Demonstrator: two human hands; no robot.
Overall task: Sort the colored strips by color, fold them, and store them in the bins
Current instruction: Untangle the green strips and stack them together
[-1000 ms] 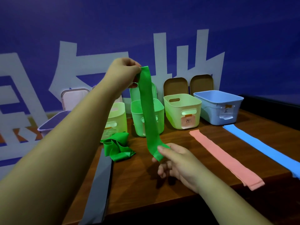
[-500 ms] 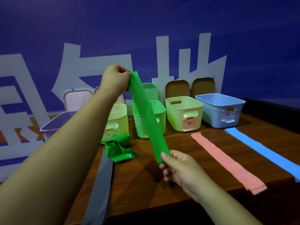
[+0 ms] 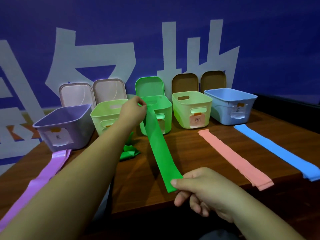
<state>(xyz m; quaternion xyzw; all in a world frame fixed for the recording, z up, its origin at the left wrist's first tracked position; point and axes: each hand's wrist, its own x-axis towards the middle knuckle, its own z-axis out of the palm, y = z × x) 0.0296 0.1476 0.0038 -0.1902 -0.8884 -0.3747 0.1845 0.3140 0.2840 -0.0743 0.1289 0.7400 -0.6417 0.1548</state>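
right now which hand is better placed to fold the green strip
Likely the right hand: it pinches the near end of the green strip, while the left hand holds the far end by the green bin.

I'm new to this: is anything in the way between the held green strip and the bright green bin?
Nothing visible. The left hand pinches the far end of the green strip right at the front of the bright green bin, which is open on top; the right hand pinches the near end. A crumpled green strip lies left of that path.

Booth-like indoor setup: wooden table (image 3: 190, 153) before a printed blue banner (image 3: 155, 23).
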